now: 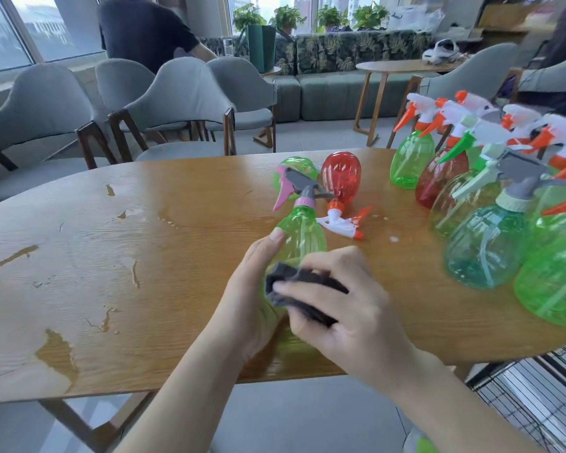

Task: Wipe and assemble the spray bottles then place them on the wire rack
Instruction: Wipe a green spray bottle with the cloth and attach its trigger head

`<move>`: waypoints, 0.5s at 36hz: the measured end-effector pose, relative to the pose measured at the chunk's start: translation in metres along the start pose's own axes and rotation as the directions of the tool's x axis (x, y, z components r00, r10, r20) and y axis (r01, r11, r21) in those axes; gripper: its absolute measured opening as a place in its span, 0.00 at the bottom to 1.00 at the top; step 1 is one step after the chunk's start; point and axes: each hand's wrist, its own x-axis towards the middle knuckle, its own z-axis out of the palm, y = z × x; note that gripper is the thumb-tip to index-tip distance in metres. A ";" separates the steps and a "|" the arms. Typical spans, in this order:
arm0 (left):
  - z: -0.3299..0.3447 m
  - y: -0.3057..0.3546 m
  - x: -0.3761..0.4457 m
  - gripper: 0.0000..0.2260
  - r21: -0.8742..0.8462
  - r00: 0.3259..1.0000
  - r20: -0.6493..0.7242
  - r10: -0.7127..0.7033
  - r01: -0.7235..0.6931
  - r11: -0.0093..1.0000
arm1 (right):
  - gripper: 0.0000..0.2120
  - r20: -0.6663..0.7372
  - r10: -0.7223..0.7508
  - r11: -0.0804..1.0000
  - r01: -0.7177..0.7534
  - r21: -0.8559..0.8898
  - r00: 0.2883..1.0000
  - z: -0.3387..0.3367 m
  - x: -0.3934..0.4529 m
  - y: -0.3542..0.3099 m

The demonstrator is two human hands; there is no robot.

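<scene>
Head view, nearest first: the right hand (337, 302) pinches a dark grey wiping cloth (303, 297) between thumb and curled fingers and presses it against the lower body of a translucent green plastic spray bottle with a grey trigger head and pink collar (303, 230). The left hand (254, 299) wraps round the far side of that bottle, thumb up along its shoulder, likely to steady it so the cloth can rub without it slipping. The bottle is tilted away from the person, its base hidden between the two hands, above the oval wooden table (128, 256), which carries wet streaks on its left part.

Just beyond lies a red plastic bottle with an orange-and-white trigger head (340, 178), on its side, and beside it another green bottle (303, 163), partly hidden behind the grey trigger; these seem to be waiting their turn. To the right a crowded group of upright assembled bottles (484, 250) stands along the table's edge. The black wire rack (536, 387) sits low at the right, below the table edge, within reach for placing.
</scene>
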 end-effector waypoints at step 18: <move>0.005 -0.005 -0.004 0.29 0.088 0.987 0.157 -0.020 0.006 0.996 | 0.12 -0.120 0.435 0.896 -0.415 0.159 0.892 -0.015 0.010 0.021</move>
